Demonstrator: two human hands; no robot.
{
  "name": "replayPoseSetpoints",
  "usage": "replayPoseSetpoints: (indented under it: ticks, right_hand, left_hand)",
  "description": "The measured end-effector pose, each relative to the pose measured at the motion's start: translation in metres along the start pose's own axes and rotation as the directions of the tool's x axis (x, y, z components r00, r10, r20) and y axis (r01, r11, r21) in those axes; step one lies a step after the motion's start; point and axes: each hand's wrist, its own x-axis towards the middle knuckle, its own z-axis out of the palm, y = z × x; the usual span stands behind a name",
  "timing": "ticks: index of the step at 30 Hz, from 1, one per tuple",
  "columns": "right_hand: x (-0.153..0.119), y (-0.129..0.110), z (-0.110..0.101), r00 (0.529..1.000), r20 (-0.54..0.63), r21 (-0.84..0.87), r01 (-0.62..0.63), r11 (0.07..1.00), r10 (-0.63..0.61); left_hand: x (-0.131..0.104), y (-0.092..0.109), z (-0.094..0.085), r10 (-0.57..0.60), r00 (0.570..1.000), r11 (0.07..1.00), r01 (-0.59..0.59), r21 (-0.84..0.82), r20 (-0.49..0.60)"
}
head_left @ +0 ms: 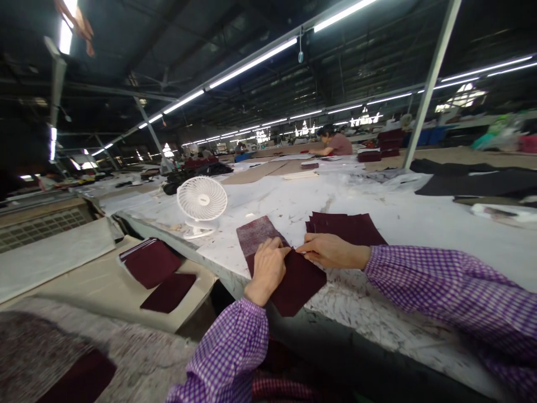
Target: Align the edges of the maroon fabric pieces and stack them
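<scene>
A dark maroon fabric piece lies at the front edge of the white table, its lower corner reaching over the edge. Its upper left part is a speckled, paler panel. My left hand rests on the piece, fingers together and pressing on the cloth. From the right, my right hand pinches at the cloth's upper edge, its fingertips close to those of my left hand. Just behind my right hand is a stack of maroon pieces.
A white fan stands behind on the left. Maroon pieces lie on a lower beige surface at the left. Dark fabric lies at the right, near a metal post. Farther back, a person leans over the table.
</scene>
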Motion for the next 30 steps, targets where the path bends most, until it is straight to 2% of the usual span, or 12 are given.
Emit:
replayPoseSetpoints:
  ticks: [4,6,9,14,17,23,26,30]
  right_hand:
    - [0.002,-0.001,0.001,0.992,-0.129,-0.014,-0.016,1.0,0.014]
    - [0.005,0.0,0.005,0.979,-0.198,-0.017,0.043,0.999,-0.046]
    - [0.008,-0.001,0.011,0.969,-0.212,0.006,0.133,0.991,-0.128]
    - [0.006,-0.004,0.017,0.982,-0.175,0.004,0.077,0.997,-0.075]
    - [0.005,-0.004,0.019,0.989,-0.148,-0.017,0.021,1.0,-0.023]
    - [0.009,-0.001,0.018,0.997,-0.079,-0.037,0.025,0.999,-0.027]
    - [0.011,-0.005,0.015,0.997,-0.059,-0.106,0.039,0.994,-0.046]
    - [0.016,-0.015,0.006,0.996,0.006,-0.22,0.091,0.971,-0.092]
  left_hand:
    - [0.0,0.006,-0.003,0.038,0.999,0.993,-0.041,0.11,0.03]
    - [0.001,0.007,-0.004,0.045,0.998,0.99,-0.051,0.129,0.047]
    - [0.001,0.008,-0.004,0.048,0.997,0.989,-0.055,0.136,0.052]
    - [0.002,0.008,-0.004,0.029,0.999,0.993,-0.033,0.111,0.042]
    - [-0.003,-0.001,-0.008,-0.004,0.999,1.0,0.004,-0.003,0.037]
    - [-0.037,-0.039,-0.021,-0.091,0.994,0.955,0.072,-0.286,-0.054]
    - [-0.052,-0.05,-0.021,-0.099,0.988,0.939,0.054,-0.34,-0.117]
    - [-0.06,-0.055,-0.017,-0.12,0.979,0.928,0.051,-0.37,-0.167]
